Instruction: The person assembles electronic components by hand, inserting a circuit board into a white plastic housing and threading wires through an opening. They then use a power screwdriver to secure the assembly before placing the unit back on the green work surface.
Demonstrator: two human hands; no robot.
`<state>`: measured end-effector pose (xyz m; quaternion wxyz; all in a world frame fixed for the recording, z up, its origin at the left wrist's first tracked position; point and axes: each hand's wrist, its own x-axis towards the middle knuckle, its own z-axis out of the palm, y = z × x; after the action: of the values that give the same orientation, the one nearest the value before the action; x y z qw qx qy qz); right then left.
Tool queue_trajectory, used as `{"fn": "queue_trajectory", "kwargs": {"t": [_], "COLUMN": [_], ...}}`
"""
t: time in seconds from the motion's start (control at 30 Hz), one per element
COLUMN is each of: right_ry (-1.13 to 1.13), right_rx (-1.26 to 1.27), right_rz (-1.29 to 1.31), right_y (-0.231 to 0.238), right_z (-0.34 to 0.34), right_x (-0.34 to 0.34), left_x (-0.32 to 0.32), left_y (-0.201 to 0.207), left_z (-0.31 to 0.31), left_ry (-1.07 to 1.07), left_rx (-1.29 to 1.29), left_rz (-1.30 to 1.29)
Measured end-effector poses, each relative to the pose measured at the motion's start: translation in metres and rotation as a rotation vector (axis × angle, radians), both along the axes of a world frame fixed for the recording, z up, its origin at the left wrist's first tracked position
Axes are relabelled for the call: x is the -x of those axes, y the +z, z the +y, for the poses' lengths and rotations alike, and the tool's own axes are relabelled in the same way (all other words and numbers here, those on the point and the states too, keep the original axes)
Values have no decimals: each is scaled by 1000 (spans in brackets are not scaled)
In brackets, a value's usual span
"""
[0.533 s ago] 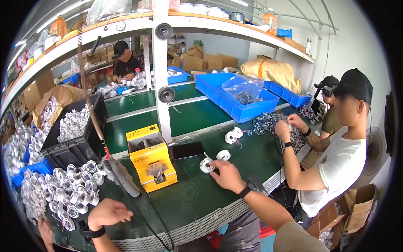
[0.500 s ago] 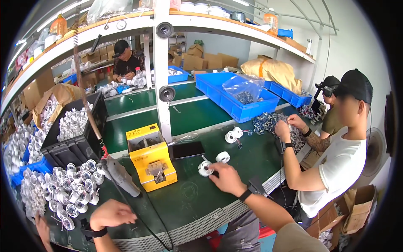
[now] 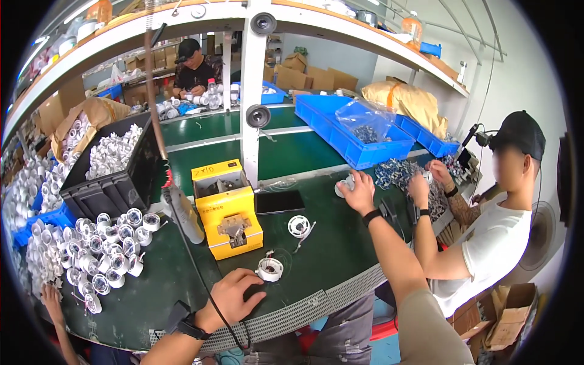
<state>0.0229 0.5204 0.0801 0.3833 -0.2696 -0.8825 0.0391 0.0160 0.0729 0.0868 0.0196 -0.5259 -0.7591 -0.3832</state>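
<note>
My left hand [image 3: 236, 295] is over the front of the green bench, fingers apart. Its fingertips are right beside a small white round housing [image 3: 270, 269] with parts inside; whether they touch is hard to tell. Farther back lies another white round housing [image 3: 298, 226], a short wire trailing from it. Out to the right, my right hand [image 3: 360, 196] has its fingers around a white round housing [image 3: 345, 185], which they partly cover.
A yellow machine [image 3: 230, 216] stands behind my left hand, beside a black flat device [image 3: 280, 202]. An electric screwdriver [image 3: 184, 214] hangs on a cord. White housings [image 3: 112, 249] are heaped at left. Blue bins [image 3: 356, 137] stand behind; a co-worker [image 3: 480, 243] works at right.
My right hand has moved right and away, from one white housing to another. My left hand has come right and forward to a housing near the front. The whole view has shifted slightly.
</note>
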Motion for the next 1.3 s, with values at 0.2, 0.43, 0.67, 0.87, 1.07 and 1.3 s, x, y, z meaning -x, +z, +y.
{"fn": "queue_trajectory", "kwargs": {"t": [0.2, 0.43, 0.67, 0.87, 1.07, 1.3], "right_ry": [245, 632, 1190, 1390, 1261, 1368], "right_rx": [217, 342, 222, 781, 1345, 1390], "right_rz": [-223, -64, -69, -129, -281, -294], "right_y": [-23, -3, 37, 44, 24, 29], "right_z": [-17, -125, -216, -259, -247, -247], "right_x": [2, -59, -83, -56, -36, -42], "left_x": [-1, 1, -7, 3, 12, 11], "left_y": [2, 1, -9, 5, 8, 4], "left_z": [-6, -5, 2, -10, -14, -21], "left_ry": [-2, -268, -387, -319, -191, -100], "left_rx": [13, 43, -200, -312, -406, -408], "left_rz": [42, -159, -1202, -918, -670, -726]}}
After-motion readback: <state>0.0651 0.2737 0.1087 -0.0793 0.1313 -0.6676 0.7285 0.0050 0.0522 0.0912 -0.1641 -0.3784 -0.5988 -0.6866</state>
